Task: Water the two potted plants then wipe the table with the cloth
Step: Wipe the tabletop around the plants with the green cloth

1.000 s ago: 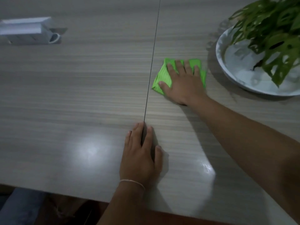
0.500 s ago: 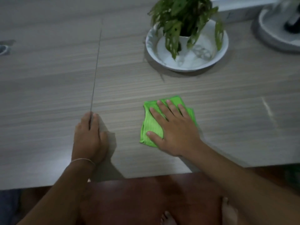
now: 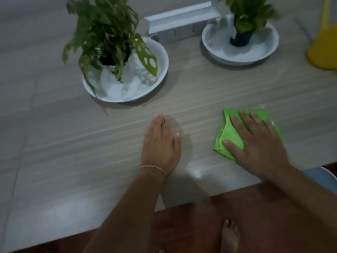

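Wiping step: our right hand (image 3: 259,143) flat, pressing cloth (image 3: 229,137) on desk (image 3: 73,161); left hand (image 3: 160,143) flat, empty. Next: sweep toward unwiped areas.

This looked like a room in a home, dimly lit. A long wood-grain table (image 3: 209,92) carried two houseplants, each pot set in a white dish (image 3: 160,70) to catch water, with a white box (image 3: 180,24) lying between them and a yellow container (image 3: 322,50) at the far right edge. Below the table edge lay a reddish-brown floor (image 3: 191,225) with a bare foot (image 3: 230,236) on it.
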Demonstrator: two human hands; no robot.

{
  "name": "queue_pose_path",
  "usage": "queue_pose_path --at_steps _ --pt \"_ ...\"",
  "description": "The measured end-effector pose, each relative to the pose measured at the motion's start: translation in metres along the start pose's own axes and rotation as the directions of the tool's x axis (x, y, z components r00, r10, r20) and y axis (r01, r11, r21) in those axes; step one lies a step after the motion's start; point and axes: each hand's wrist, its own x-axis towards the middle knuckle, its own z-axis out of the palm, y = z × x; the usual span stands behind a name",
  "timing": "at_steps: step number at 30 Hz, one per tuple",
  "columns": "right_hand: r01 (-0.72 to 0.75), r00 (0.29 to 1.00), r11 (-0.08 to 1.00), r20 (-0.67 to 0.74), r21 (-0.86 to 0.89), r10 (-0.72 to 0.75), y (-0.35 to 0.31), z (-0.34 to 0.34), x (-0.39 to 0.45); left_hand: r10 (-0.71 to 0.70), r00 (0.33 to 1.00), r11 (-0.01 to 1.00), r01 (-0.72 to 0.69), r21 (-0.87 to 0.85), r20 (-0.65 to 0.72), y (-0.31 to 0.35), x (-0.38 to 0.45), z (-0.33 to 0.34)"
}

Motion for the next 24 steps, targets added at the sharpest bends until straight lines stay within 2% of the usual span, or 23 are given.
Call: queue_pose_path --at_steps 4,10,14,20,24 --pt "-0.016 1.000 1.000 0.020 -0.020 0.016 0.047 -0.005 -0.010 -0.061 0.998 0.994 0.062 0.092 -0.013 0.021 0.005 0.012" --pt "0.120 0.993 0.992 0.000 -0.048 -0.121 0.030 -0.002 0.015 -0.113 0.993 0.990 0.114 0.081 -0.013 0.024 0.006 0.008" --pt "0.255 0.967 0.967 0.003 0.001 -0.255 -0.013 0.001 0.091 -0.120 0.992 0.992 0.122 0.041 -0.050 0.024 0.005 0.009" --pt "0.189 0.979 0.979 0.057 0.073 -0.193 -0.065 0.000 0.241 -0.105 0.990 0.994 0.108 0.021 -0.096 0.020 0.007 0.015" --pt "0.192 0.976 0.977 0.088 0.091 -0.200 -0.082 -0.003 0.303 -0.117 0.989 0.993 0.119 0.021 -0.092 0.020 0.005 0.015"
